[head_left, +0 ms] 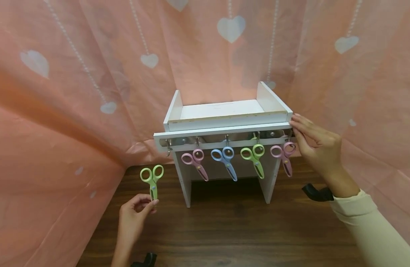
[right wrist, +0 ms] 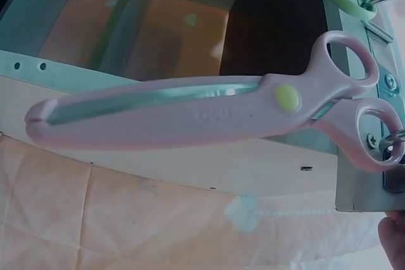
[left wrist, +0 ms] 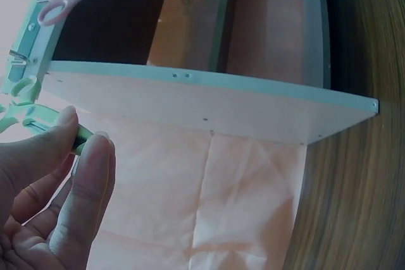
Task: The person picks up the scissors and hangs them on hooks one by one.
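Observation:
My left hand (head_left: 133,213) pinches light green scissors (head_left: 152,181) by the blade end between thumb and fingers, handle loops upward. In the left wrist view, the green scissors (left wrist: 39,116) are close to the rail's left end, beside a metal hook (left wrist: 19,58). My right hand (head_left: 320,144) rests against the right end of the white shelf unit (head_left: 228,122), fingers fairly straight. From the rail's hooks hang pink scissors (head_left: 195,161), blue scissors (head_left: 226,160), green scissors (head_left: 255,158) and, nearest my right hand, another pink pair (right wrist: 190,112).
The shelf unit stands on a dark wood-grain floor (head_left: 231,230). A pink curtain (head_left: 205,55) with white hearts surrounds it at the back and sides. Another metal hook (head_left: 168,147) sticks out at the rail's left end.

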Tool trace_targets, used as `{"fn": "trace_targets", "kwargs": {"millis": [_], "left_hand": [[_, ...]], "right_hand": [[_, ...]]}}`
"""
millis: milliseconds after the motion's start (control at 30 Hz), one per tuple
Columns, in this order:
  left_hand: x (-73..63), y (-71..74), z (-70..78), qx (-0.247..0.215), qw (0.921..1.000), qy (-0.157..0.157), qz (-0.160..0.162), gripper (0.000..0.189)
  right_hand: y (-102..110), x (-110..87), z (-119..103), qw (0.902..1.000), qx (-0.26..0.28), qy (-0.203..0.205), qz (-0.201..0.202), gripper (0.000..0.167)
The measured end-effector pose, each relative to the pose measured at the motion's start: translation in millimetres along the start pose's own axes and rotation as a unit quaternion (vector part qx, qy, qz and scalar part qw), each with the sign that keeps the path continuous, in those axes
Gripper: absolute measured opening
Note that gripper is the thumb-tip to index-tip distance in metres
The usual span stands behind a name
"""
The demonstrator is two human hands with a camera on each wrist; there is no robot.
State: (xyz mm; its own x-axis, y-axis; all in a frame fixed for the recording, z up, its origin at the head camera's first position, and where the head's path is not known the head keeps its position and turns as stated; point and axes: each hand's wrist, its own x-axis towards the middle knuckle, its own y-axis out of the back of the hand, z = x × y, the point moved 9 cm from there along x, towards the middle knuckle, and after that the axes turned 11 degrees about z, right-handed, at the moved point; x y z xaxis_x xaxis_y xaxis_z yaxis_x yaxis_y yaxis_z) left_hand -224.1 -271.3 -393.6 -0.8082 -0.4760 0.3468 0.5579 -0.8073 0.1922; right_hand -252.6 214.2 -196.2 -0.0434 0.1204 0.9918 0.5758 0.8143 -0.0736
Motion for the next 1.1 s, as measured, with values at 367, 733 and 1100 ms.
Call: {"fn": "trace_targets", "kwargs": {"millis": [367,733,1100], "left_hand": [[-5.3,-6.5,5.0,-0.053,0.9983,0.016,-0.018,0.012],[-4.0,-14.4,14.2,-0.103,0.9939,0.013,-0.037,0.014],[-1.4,-24.0,17.8,-0.132,0.9901,0.019,-0.045,0.015]], "right_hand": [[2.4,-1.0,-0.7,0.9999,0.001,0.005,-0.013,0.022],[1.3,-2.0,5.1,0.9989,0.003,0.008,-0.047,0.027],[1.2,-7.1,17.7,0.9977,-0.002,0.013,-0.067,0.026]]}}
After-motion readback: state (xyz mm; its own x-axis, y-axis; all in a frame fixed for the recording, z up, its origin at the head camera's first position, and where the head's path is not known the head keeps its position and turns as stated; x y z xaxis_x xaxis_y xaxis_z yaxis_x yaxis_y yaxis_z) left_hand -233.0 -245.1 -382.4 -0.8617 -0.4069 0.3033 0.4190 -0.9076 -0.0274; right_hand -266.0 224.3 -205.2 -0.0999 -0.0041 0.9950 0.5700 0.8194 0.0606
